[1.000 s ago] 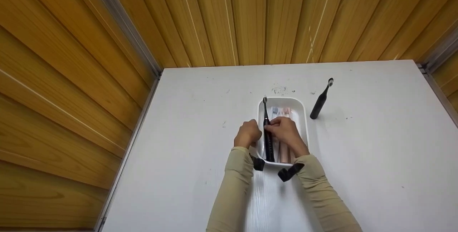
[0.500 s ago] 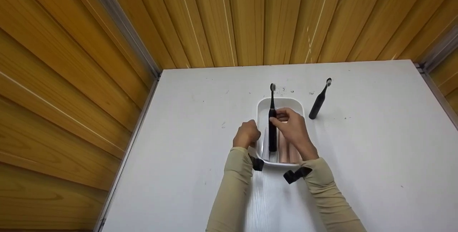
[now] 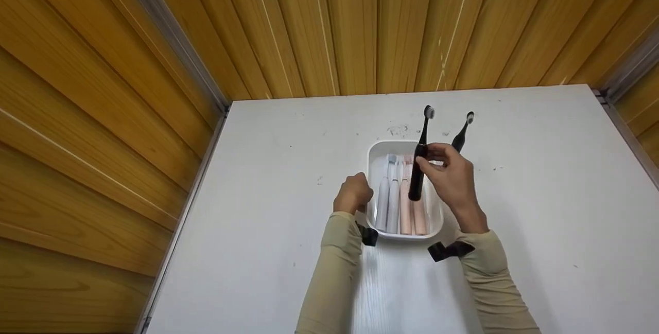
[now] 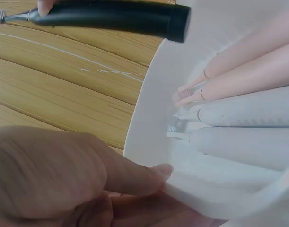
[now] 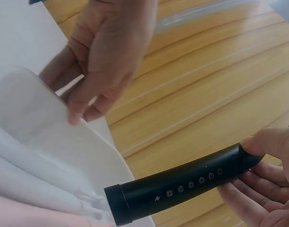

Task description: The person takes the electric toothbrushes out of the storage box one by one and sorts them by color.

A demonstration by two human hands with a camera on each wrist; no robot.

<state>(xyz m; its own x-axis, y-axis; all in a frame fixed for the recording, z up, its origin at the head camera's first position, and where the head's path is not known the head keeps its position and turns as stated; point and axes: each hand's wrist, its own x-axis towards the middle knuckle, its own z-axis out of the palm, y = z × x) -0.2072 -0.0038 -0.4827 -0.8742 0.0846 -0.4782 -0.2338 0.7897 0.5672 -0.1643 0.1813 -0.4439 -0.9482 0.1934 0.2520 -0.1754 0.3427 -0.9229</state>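
Observation:
My right hand [image 3: 453, 177] pinches a black electric toothbrush [image 5: 182, 187] by the upper part of its handle, brush head up, raised over the right side of a white tray [image 3: 378, 143]. A column of small icons runs down its handle in the right wrist view. My left hand [image 3: 354, 192] grips the tray's left rim, thumb inside and fingers outside, as the left wrist view shows. Lying side by side in the tray are two pale grey-white electric toothbrushes [image 4: 248, 106] and two pink electric toothbrushes [image 4: 250, 71], heads toward the far end.
Another black electric toothbrush [image 3: 459, 139] stands on the white table [image 3: 267, 185] right of the tray, partly hidden behind my right hand. Yellow wood-grain panels [image 3: 355, 30] rise behind the table and along its left side.
My right hand has lifted the black toothbrush from the tray's left side and carried it right, uncovering the pale and pink ones. My left hand has stayed at the rim.

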